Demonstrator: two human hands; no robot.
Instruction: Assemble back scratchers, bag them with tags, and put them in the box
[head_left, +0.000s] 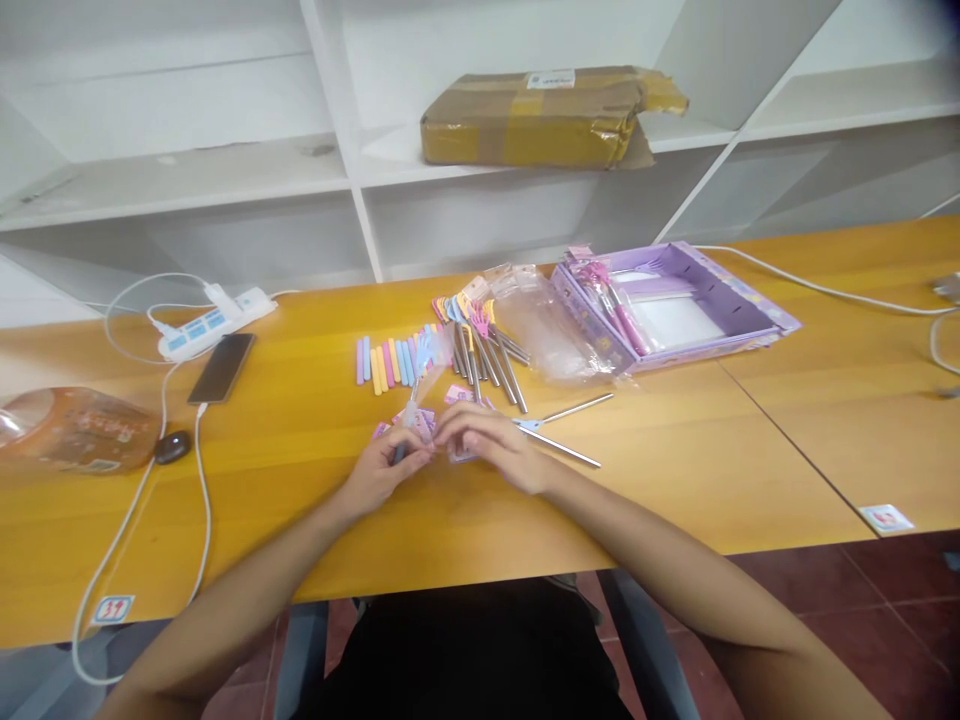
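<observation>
Near the back edge of the desk (pixel 675 440) lie a power strip (pixel 217 322), left, and a box (pixel 739 285), right; between them, sticks (pixel 388 366) left of rods (pixel 508 368).

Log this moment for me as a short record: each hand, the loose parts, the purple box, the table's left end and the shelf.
Left hand: holds a wrapped piece with a blue head
Right hand: fingertips close to the left hand's; grip unclear
Loose parts: a row of coloured strips; beside it, a pile of metal rods with colourful heads
Purple box: open, pink packaged items inside
Left end: phone, power strip, orange bag
Shelf: taped carton
</observation>
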